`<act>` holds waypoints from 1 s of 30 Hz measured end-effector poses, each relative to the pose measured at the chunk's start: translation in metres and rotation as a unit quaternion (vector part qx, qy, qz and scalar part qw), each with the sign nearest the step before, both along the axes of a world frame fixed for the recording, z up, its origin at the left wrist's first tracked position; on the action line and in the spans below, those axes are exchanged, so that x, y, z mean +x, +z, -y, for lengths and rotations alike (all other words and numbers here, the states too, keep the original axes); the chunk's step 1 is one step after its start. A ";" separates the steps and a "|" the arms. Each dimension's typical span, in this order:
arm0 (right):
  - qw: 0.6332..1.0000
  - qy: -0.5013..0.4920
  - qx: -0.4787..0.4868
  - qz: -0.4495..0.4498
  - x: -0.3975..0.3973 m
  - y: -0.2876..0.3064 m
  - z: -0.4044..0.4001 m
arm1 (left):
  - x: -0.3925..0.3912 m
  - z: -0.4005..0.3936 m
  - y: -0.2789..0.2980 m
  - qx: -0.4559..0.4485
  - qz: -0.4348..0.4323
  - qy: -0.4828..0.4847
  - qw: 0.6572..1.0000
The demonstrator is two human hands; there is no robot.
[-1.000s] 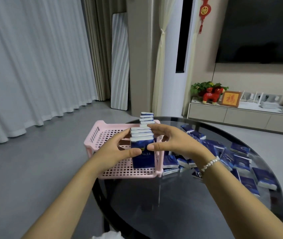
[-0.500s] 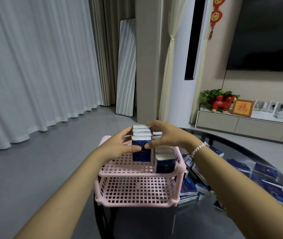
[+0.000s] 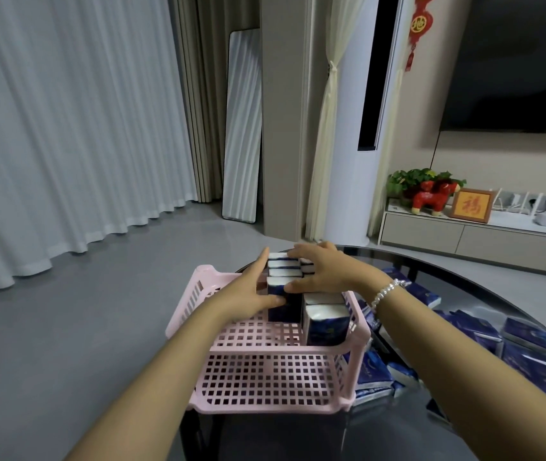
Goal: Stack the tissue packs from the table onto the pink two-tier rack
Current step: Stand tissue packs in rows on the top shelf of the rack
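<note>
1. A row of tissue packs (image 3: 283,277) is gripped from both sides on the top tier of the pink rack (image 3: 258,341). The left hand (image 3: 248,294) is pressed flat against the row's left face with its thumb hooked across the near pack, and the right hand (image 3: 323,271) is laid over the top with its thumb closed on the near face.
2. The packs are stood upright, edge up, probably so that more can be fitted along the tier; a grip from both sides is judged necessary to keep such a loose row from fanning apart.
3. A second row of packs (image 3: 326,322) is already stood just to the right, touching the held row and close against the rack's right wall.
4. The left part of the top tier and the whole lower tier (image 3: 265,380) are seen bare, so the task is judged far from finished.
5. Many loose packs (image 3: 527,341) are left scattered on the dark glass table (image 3: 464,281) to the right of the rack.
6. If the squeeze is released unevenly, the row may topple leftwards into the open space.
</note>
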State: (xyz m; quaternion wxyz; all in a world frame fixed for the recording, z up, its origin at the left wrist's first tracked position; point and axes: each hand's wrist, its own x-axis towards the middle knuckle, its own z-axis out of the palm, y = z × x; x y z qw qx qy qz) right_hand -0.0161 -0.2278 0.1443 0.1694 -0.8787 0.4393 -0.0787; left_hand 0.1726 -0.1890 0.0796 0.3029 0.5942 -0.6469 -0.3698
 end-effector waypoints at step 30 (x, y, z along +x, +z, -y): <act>0.949 -0.096 -0.068 0.293 -0.080 -0.045 -0.072 | -0.101 -0.099 -0.003 -0.310 -0.091 0.192 0.927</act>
